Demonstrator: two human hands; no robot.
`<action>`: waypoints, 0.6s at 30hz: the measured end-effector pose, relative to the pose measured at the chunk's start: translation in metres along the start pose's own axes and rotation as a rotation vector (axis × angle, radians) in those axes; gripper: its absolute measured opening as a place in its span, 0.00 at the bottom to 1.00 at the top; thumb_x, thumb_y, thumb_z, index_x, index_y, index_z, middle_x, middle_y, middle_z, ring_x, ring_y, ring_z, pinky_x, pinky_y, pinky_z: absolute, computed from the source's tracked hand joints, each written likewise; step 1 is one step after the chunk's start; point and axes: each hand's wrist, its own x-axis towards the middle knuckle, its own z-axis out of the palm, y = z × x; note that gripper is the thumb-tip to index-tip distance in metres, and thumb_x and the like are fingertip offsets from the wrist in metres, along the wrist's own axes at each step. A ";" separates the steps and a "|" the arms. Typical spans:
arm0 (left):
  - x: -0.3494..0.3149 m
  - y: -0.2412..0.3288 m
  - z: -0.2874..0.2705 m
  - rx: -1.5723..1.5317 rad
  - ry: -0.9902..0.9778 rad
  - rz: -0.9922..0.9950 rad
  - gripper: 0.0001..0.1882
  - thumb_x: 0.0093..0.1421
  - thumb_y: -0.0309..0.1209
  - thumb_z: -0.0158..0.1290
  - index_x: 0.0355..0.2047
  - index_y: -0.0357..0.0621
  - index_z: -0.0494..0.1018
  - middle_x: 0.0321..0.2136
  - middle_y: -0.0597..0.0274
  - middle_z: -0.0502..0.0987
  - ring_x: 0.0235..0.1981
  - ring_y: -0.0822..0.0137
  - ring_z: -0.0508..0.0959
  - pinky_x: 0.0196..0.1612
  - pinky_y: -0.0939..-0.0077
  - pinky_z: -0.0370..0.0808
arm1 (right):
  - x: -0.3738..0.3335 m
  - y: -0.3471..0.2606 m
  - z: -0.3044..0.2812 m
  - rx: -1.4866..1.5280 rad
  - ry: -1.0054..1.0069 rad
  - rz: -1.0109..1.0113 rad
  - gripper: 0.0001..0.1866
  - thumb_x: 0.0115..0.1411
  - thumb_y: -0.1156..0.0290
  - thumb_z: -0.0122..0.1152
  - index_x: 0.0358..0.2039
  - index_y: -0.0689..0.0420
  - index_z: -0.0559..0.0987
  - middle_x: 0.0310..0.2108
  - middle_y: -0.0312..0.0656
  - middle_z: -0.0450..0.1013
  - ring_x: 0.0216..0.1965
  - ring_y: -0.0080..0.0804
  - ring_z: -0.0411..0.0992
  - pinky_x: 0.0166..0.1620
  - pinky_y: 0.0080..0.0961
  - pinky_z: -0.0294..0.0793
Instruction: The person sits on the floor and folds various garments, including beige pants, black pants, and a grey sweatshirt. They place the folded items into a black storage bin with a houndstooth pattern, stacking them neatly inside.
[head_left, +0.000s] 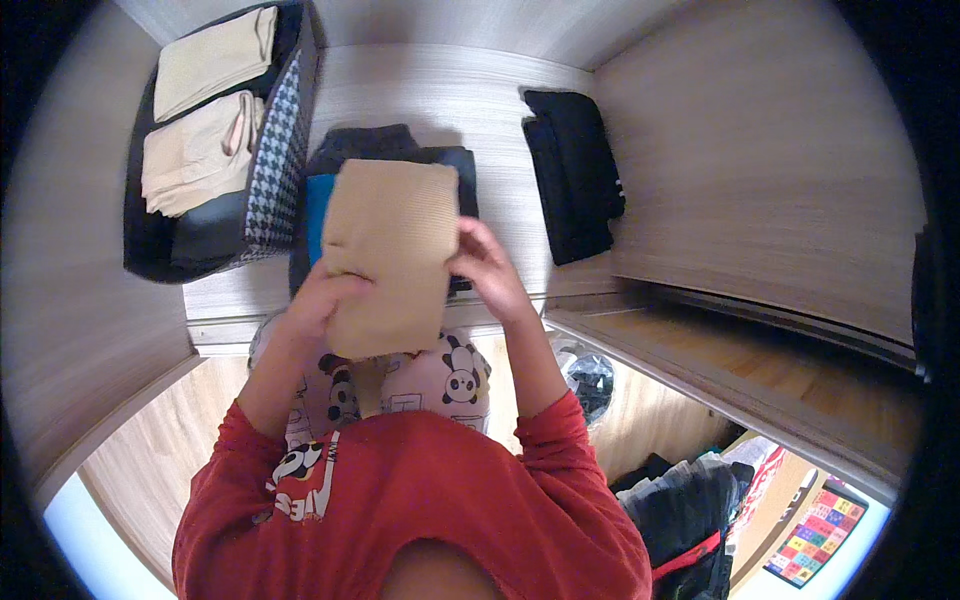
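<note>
A tan, ribbed piece of clothing [392, 250], folded into a rectangle, is held up between my two hands. My left hand [325, 300] grips its lower left edge with the thumb lying across the front. At the upper right edge, my right hand [485, 265] pinches the cloth between thumb and fingers. Behind and partly hidden by it, dark folded clothes [370, 140] lie on the shelf, with a strip of blue cloth [318, 205] showing at their left.
A houndstooth-sided fabric box [275, 160] on the left holds folded beige clothes [215, 65]. Black folded clothes [575, 175] lie toward the right of the wooden shelf [500, 75]. Side panels enclose it. Below right, a pile of dark clothes [690, 505] sits beyond the shelf's front edge.
</note>
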 end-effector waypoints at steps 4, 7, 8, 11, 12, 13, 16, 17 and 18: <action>0.035 -0.023 -0.037 0.085 0.271 -0.018 0.23 0.42 0.23 0.49 0.43 0.36 0.65 0.34 0.58 0.73 0.34 0.63 0.75 0.38 0.71 0.73 | 0.024 0.047 -0.109 -0.618 0.583 -0.242 0.22 0.41 0.80 0.56 0.41 0.59 0.68 0.36 0.45 0.68 0.43 0.37 0.66 0.48 0.30 0.63; 0.058 -0.044 -0.076 0.130 0.433 -0.107 0.21 0.41 0.23 0.48 0.40 0.35 0.66 0.32 0.58 0.72 0.32 0.63 0.74 0.36 0.70 0.73 | 0.047 0.038 -0.158 -1.055 0.887 -0.192 0.30 0.39 0.75 0.60 0.47 0.58 0.63 0.49 0.56 0.58 0.53 0.51 0.55 0.54 0.39 0.56; 0.063 -0.046 -0.080 0.111 0.466 -0.156 0.21 0.40 0.23 0.48 0.39 0.35 0.66 0.31 0.58 0.72 0.31 0.62 0.74 0.35 0.70 0.73 | 0.059 0.032 -0.167 -1.142 0.962 -0.180 0.34 0.40 0.73 0.60 0.50 0.58 0.61 0.53 0.58 0.53 0.55 0.55 0.51 0.55 0.41 0.54; 0.072 -0.053 -0.081 0.117 0.534 -0.139 0.20 0.39 0.24 0.48 0.37 0.34 0.66 0.31 0.57 0.72 0.31 0.62 0.74 0.35 0.69 0.73 | 0.089 0.009 -0.169 -1.229 0.921 0.210 0.38 0.44 0.68 0.60 0.56 0.47 0.54 0.58 0.50 0.45 0.56 0.62 0.45 0.54 0.52 0.54; 0.074 -0.056 -0.084 0.138 0.537 -0.151 0.20 0.39 0.24 0.48 0.37 0.34 0.66 0.31 0.57 0.72 0.31 0.62 0.74 0.35 0.69 0.73 | 0.095 0.002 -0.167 -1.248 0.890 0.363 0.38 0.44 0.67 0.60 0.56 0.44 0.54 0.59 0.48 0.45 0.56 0.62 0.44 0.53 0.55 0.54; 0.077 -0.058 -0.086 0.161 0.532 -0.161 0.20 0.39 0.24 0.48 0.37 0.34 0.66 0.31 0.57 0.71 0.31 0.62 0.74 0.35 0.69 0.73 | 0.101 0.009 -0.181 -1.332 0.921 0.374 0.34 0.48 0.66 0.57 0.56 0.39 0.56 0.59 0.44 0.47 0.56 0.63 0.45 0.50 0.58 0.56; 0.077 -0.061 -0.091 0.175 0.550 -0.141 0.20 0.39 0.25 0.49 0.37 0.34 0.67 0.31 0.58 0.71 0.31 0.63 0.74 0.35 0.70 0.73 | 0.099 0.006 -0.186 -1.432 0.948 0.341 0.25 0.52 0.68 0.52 0.53 0.48 0.62 0.50 0.46 0.60 0.48 0.54 0.59 0.45 0.49 0.65; 0.077 -0.063 -0.094 0.199 0.548 -0.135 0.20 0.39 0.25 0.49 0.37 0.35 0.67 0.32 0.58 0.72 0.31 0.63 0.74 0.35 0.70 0.73 | 0.094 0.009 -0.180 -1.460 0.929 0.314 0.25 0.51 0.68 0.52 0.52 0.49 0.63 0.48 0.46 0.61 0.46 0.53 0.60 0.44 0.48 0.66; 0.078 -0.064 -0.097 0.223 0.546 -0.129 0.21 0.39 0.25 0.49 0.37 0.35 0.67 0.32 0.58 0.72 0.31 0.63 0.74 0.35 0.70 0.73 | 0.087 0.017 -0.171 -1.488 0.910 0.287 0.24 0.51 0.68 0.52 0.51 0.51 0.64 0.46 0.46 0.63 0.44 0.53 0.62 0.44 0.47 0.67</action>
